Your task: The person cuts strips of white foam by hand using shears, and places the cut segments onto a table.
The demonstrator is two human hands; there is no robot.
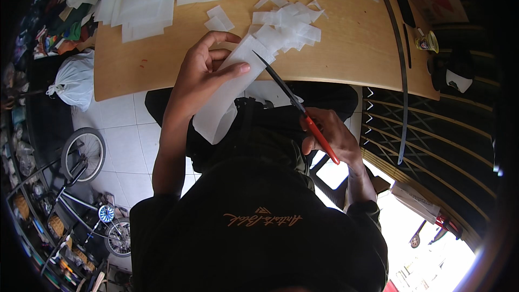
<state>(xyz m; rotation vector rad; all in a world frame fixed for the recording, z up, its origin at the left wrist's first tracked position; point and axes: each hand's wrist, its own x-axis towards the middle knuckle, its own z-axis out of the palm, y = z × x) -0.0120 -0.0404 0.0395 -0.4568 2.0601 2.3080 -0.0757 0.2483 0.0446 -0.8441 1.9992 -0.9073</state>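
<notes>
A long strip of white, translucent sheet material (227, 89) is pinched between the thumb and fingers of my left hand (208, 67), its lower end hanging over my lap. My right hand (330, 132) grips red-handled scissors (292, 97), whose dark blades point up and left to the strip's right edge near its top. Whether the blades touch the strip, I cannot tell. Just beyond the strip, a loose pile of small cut white pieces (292, 24) lies on the wooden table (346, 38). A few more small pieces (219, 19) rest to its left.
Stacks of white sheets (143, 5) lie at the table's far left. Along the right side run a long dark strip (401, 65) and a small cup (427, 41). A white plastic bag (75, 78) and a bicycle (86, 200) are on the left. A folding metal gate (432, 124) stands right.
</notes>
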